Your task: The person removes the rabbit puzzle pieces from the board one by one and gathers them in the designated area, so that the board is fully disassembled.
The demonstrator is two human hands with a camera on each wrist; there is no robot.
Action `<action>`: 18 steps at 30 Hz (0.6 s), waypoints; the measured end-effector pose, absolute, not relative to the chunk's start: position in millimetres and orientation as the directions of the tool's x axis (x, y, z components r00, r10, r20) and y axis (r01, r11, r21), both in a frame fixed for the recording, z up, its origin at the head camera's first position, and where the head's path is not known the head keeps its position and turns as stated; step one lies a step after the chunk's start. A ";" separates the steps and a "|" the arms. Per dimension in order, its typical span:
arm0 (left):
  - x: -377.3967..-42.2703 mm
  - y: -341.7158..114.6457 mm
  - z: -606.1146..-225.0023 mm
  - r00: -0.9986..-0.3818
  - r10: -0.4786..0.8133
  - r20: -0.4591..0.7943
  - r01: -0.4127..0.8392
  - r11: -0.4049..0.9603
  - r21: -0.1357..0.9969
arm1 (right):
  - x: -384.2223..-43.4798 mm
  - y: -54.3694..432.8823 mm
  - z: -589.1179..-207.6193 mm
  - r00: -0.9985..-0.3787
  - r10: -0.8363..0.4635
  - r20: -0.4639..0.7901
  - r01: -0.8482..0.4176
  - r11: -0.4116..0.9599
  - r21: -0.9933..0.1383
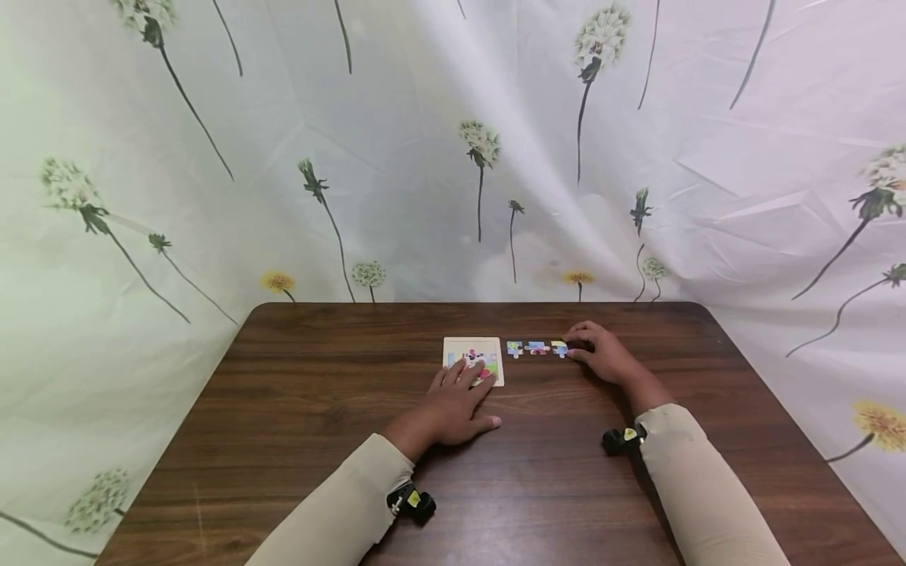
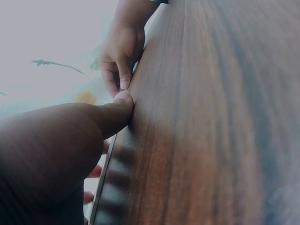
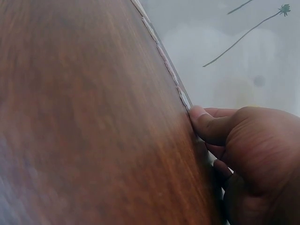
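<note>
A small square picture puzzle board with a pale border lies toward the far side of the table. My left hand rests on its near part with fingers spread, covering some of the picture, thumb out on the wood. To the board's right, loose jigsaw pieces form a row: a left piece, a middle piece and a right puzzle piece. My right hand pinches the right piece at its outer edge between thumb and fingers. From the right wrist view, the thumb touches the row's near end.
The dark wood-grain table spreads around the board and pieces. Behind its far edge hangs a pale cloth printed with dandelions. Each sleeve carries a black wrist camera, the left one and the right one.
</note>
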State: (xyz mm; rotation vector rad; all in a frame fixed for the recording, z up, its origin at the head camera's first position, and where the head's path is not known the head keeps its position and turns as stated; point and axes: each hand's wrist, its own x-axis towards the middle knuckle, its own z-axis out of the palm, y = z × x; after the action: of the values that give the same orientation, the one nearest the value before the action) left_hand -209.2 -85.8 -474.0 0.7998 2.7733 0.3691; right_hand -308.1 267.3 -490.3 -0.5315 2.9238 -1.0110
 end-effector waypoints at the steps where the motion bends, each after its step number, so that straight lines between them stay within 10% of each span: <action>1: -208.9 -85.6 -473.3 -0.825 0.545 -0.149 0.486 0.818 0.307 | -308.1 267.4 -490.3 -0.942 -0.317 0.107 -0.315 0.732 -0.605; 18: -207.0 -81.4 -471.5 -0.838 0.529 -0.135 0.463 0.820 0.337 | -309.2 264.5 -485.6 -0.932 -0.323 0.164 -0.352 0.696 -0.626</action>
State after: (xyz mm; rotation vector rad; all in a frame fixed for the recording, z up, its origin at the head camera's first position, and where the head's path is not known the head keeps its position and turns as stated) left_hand -207.0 -81.4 -471.5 0.7682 2.7810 0.4312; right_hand -309.2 264.5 -485.6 -0.5836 2.9309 -1.0959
